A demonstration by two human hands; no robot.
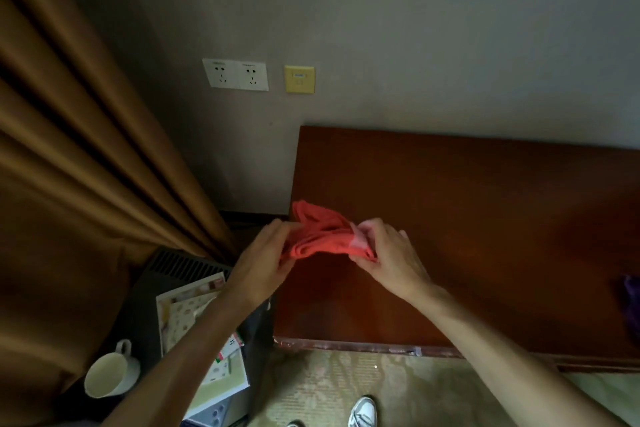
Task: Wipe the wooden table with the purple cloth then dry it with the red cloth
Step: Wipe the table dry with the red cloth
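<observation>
Holding the bunched red cloth [323, 236] over the table [467, 218] left edge, left hand [265, 263] and right hand [388, 253] fingers are pinching its ends; purple cloth [632, 302] is lying at far right.

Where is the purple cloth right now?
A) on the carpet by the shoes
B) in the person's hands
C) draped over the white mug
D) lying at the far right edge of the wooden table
D: the purple cloth lies at the right edge of the wooden table, while the left hand and right hand both hold the red cloth.
</observation>
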